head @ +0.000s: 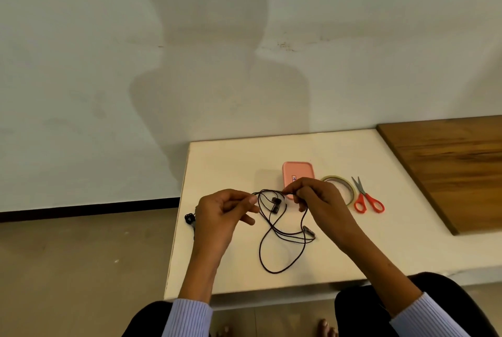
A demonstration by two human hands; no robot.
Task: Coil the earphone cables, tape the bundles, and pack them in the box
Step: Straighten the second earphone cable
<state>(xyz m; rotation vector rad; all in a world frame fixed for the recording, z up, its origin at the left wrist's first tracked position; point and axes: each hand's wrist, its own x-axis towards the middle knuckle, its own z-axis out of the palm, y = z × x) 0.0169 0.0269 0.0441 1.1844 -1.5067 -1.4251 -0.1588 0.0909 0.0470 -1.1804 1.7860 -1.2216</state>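
Both grips, left hand [222, 207] and right hand [316, 198], pinch thin black looped earphone cable [271, 244]

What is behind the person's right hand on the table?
Behind the right hand lie a pink box and a tape roll. The hand covers the near part of each. Whether the box holds anything cannot be seen, because its lid is closed.

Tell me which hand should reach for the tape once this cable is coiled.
Right. The right hand is right beside the tape roll, with the scissors just past it. The left hand, pinching the earphone cable, lies on the far side and would probably have to cross over.
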